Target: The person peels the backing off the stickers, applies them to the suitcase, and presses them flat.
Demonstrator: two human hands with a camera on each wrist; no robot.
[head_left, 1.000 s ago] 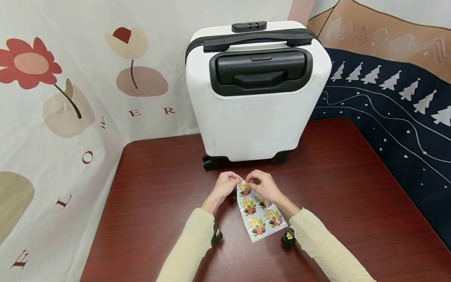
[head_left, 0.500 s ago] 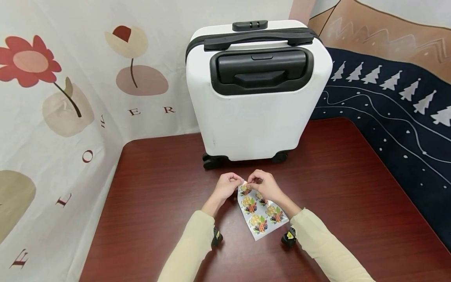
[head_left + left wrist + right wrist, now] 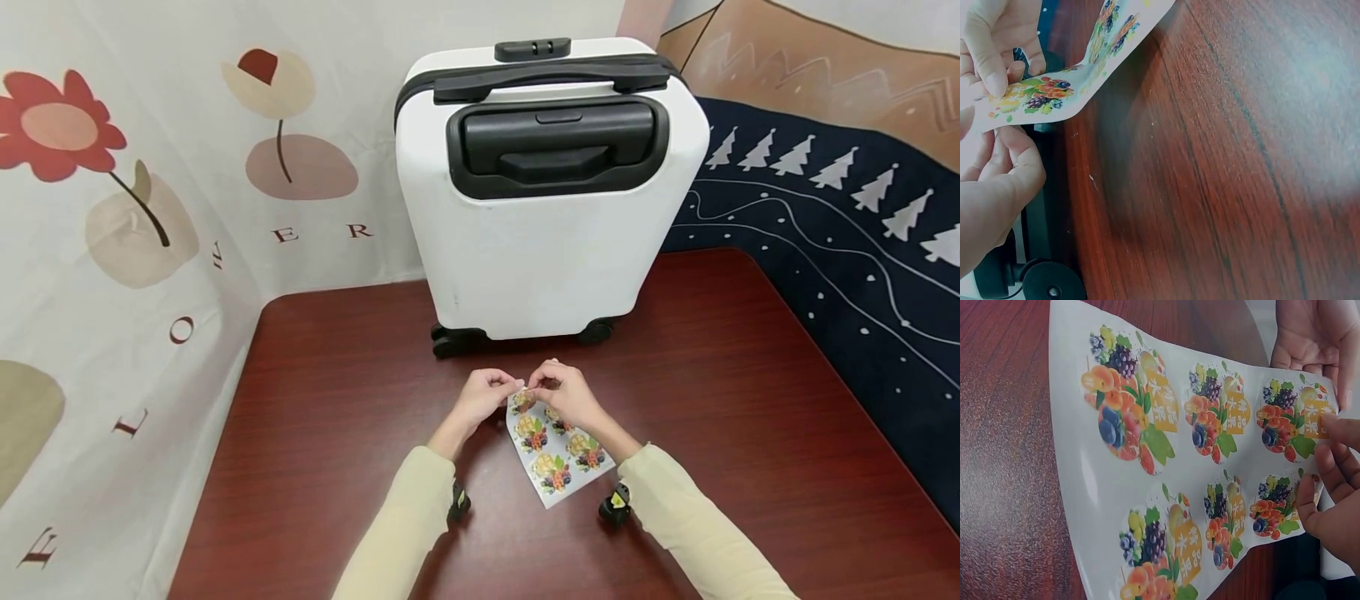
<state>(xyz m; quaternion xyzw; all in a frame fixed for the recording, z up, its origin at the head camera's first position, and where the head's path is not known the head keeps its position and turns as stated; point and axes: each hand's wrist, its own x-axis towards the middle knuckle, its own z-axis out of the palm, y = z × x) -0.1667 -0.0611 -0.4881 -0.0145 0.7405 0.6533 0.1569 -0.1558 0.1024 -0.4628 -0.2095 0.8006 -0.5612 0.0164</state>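
Observation:
A white sheet of round fruit stickers (image 3: 538,460) lies between the two hands, its far end raised and bent and its near end toward the person. My left hand (image 3: 482,398) pinches the far left corner between thumb and fingers. Close beside it, my right hand (image 3: 567,395) pinches the far edge at a top sticker, fingers curled. The left wrist view shows the left hand (image 3: 1000,187) below the bent strip and the right hand (image 3: 997,40) above it. Printed fruit and yellow labels show on the sheet (image 3: 1172,481) in the right wrist view.
An upright white suitcase (image 3: 547,258) with black handles and wheels (image 3: 456,342) stands just beyond the hands on the dark red table (image 3: 322,450). Fabric with printed flowers (image 3: 67,129) hangs at the back and left; dark blue fabric with trees (image 3: 832,225) hangs on the right.
The near end of the sticker sheet has shifted slightly right and away from the person. Both hands keep their pinch at the far end, the left a touch further right.

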